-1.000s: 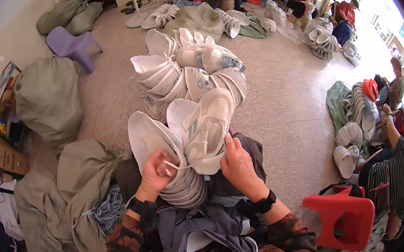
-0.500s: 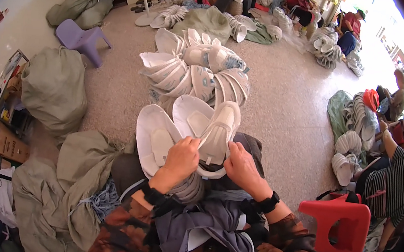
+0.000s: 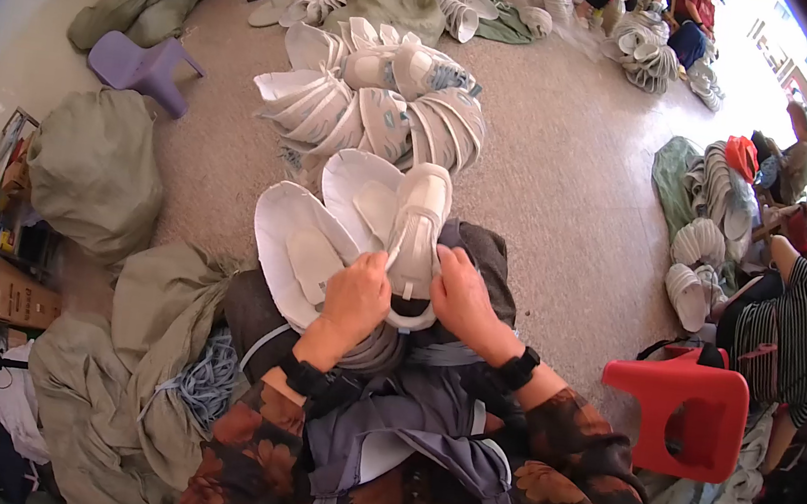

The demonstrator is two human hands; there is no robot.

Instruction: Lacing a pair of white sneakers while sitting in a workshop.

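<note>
Fingers (image 3: 385, 266) of the left hand (image 3: 356, 299) and right hand (image 3: 469, 302) are closed on opposite edges of a pale shoe upper (image 3: 420, 219), seen from the head view; it is held above the lap, toe pointing away; nested uppers (image 3: 288, 223) are stacked just left; more uppers (image 3: 379, 120) are laid on the floor (image 3: 572, 192) beyond.

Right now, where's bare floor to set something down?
Widest: floor between the central shoe pile and the stacks at right. Smaller: between that pile and the purple chair. Crowded: the lap, left hand and right hand on a white shoe; lower left, sacking and blue cords.
</note>
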